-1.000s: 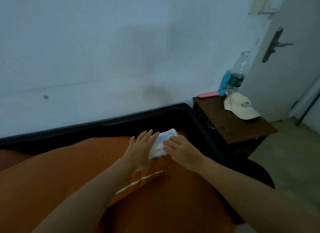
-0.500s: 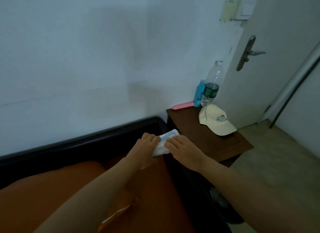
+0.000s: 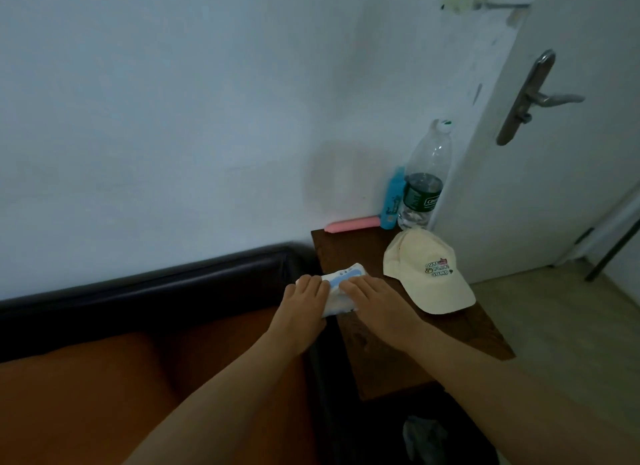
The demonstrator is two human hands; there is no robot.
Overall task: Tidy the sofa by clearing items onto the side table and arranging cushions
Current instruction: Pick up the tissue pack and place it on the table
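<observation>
While both my hands grip it: tissue pack (image 3: 341, 284) between left hand (image 3: 304, 303) and right hand (image 3: 375, 303).
Long axis runs away from me; side table (image 3: 408, 357) under my right hand.

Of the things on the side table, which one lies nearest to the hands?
The white-and-blue packet, at the side table's left edge: both hands grip it. The cap lies beside them.

Dim bluish light, soft focus, wide-angle edge distortion
</observation>
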